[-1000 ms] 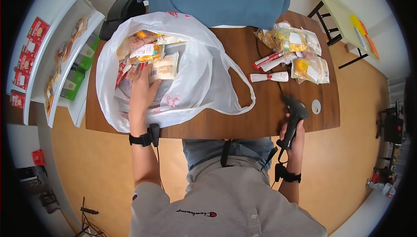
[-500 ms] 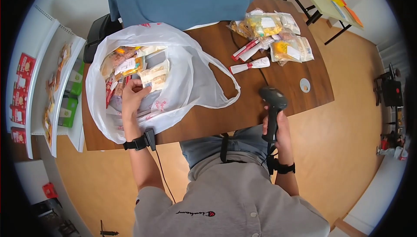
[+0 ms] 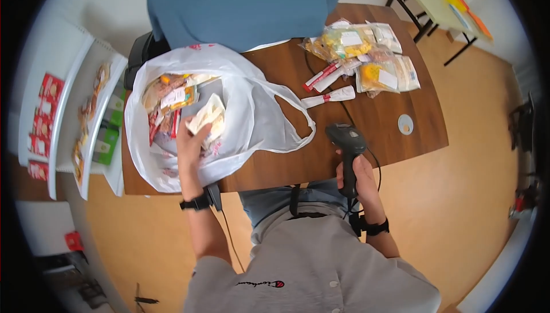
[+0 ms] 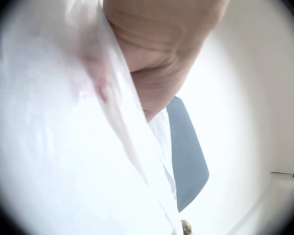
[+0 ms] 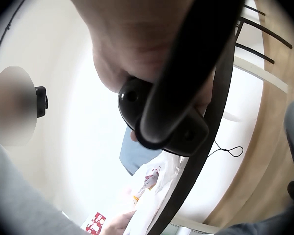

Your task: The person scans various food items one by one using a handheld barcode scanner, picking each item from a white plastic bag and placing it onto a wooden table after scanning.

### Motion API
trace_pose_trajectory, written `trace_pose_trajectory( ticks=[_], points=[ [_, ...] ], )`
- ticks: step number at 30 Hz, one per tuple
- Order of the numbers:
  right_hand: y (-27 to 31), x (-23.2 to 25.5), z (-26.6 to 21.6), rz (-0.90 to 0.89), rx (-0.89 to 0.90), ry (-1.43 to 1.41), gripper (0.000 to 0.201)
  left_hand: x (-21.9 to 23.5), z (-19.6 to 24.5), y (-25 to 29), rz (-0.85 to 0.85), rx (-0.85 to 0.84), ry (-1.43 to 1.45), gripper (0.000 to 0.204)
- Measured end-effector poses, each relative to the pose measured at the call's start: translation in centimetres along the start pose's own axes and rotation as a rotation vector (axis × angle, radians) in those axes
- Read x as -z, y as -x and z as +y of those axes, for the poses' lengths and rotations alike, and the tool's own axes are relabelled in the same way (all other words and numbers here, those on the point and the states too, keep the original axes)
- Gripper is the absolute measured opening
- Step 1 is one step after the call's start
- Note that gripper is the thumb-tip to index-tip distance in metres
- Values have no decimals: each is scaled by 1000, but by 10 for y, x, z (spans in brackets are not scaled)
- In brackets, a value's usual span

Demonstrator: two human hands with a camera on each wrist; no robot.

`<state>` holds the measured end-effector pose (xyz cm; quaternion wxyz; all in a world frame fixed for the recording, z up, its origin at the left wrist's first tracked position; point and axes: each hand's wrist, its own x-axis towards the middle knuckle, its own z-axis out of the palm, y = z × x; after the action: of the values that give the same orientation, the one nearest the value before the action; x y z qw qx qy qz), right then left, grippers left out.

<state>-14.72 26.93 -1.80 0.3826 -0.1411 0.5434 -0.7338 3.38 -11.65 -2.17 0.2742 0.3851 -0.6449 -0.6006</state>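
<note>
In the head view my left hand [image 3: 190, 144] reaches into a white plastic bag [image 3: 252, 112] and pinches a pale packet [image 3: 211, 117], lifted at an angle over the bag's inside. Other packaged foods [image 3: 175, 96] lie in the bag, beyond and left of the fingers. The left wrist view shows mainly the bag's white film and the heel of this hand. My right hand [image 3: 366, 180] grips a black barcode scanner [image 3: 347, 141] by its handle, its head pointing up and left near the table's front edge. The right wrist view shows the handle's butt and its cable close up.
Several packets [image 3: 349, 43] and slim red-and-white packs [image 3: 329, 97] lie at the right of the wooden table [image 3: 286, 167]. A round white sticker [image 3: 405, 124] is near its right edge. A blue cloth [image 3: 240, 9] covers something at the back. Shelves with goods [image 3: 97, 124] stand left.
My left hand has taken hold of the pale packet and tilted it up from the other goods. My right hand has brought the scanner leftward, towards the bag.
</note>
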Motion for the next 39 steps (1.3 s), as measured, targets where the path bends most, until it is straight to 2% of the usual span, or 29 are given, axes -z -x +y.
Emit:
trace_pose_trajectory(
  ticks=[3,5,6,7,8,9,11,13,15,19,21,24,26,27,28,29,30,31,32,33,34,36,38,39],
  points=[
    [4,1,-2,7,-36,-14,47,2,4,23,70,-87,-30,39],
    [7,1,-5,-1,-68,10,42,-7,31,40,124,-241,81,38],
    [8,1,-6,46,-50,-1,42,-9,39,44,135,-270,38,38],
    [8,0,-7,-13,-14,19,39,-13,48,45,150,-303,1,39],
    [9,-2,-10,-79,17,45,37,-32,63,53,119,-289,59,40],
    [11,-5,-14,-51,29,48,37,-49,64,55,90,-290,70,40],
    [13,-15,-27,-180,31,70,46,-76,65,63,-80,-187,17,43],
    [15,-24,-37,-203,55,73,41,-105,55,68,-275,-63,1,44],
    [16,-28,-40,-252,70,183,36,-132,40,72,-414,-88,111,44],
    [17,-18,-33,-197,43,108,34,-151,33,76,-495,-51,90,43],
    [16,-10,-29,-155,27,49,35,-149,34,67,-429,18,135,45],
    [14,1,-28,-90,-1,-22,38,-150,51,29,-236,2,365,38],
    [11,3,-32,-37,3,33,44,-158,60,-9,-221,-50,469,35],
    [10,3,-33,-76,-16,45,44,-163,57,-29,-241,-33,469,31],
    [9,2,-32,-25,-9,26,44,-170,57,-47,-297,-32,421,34],
    [7,0,-31,24,-3,7,45,-171,54,-66,-309,-24,166,41],
    [5,0,-29,37,-16,5,46,-178,63,-61,-211,-94,104,49],
    [4,0,-26,-2,-37,11,46,-186,44,-73,-53,-368,131,51],
    [2,0,-25,2,-1,-4,47,-183,57,-59,-10,-454,81,45],
    [2,0,-22,14,41,-22,49,-177,71,-45,22,-542,29,40],
    [2,-1,-23,35,41,0,52,-164,68,-36,37,-536,22,40],
    [-1,2,-20,43,28,5,53,-128,59,-19,-61,-489,-26,20],
    [-3,-1,-17,112,27,70,59,-79,51,-14,55,-397,-123,11],
    [-6,-1,-16,107,18,68,59,-50,34,-26,153,-454,-158,13]
  ],
)
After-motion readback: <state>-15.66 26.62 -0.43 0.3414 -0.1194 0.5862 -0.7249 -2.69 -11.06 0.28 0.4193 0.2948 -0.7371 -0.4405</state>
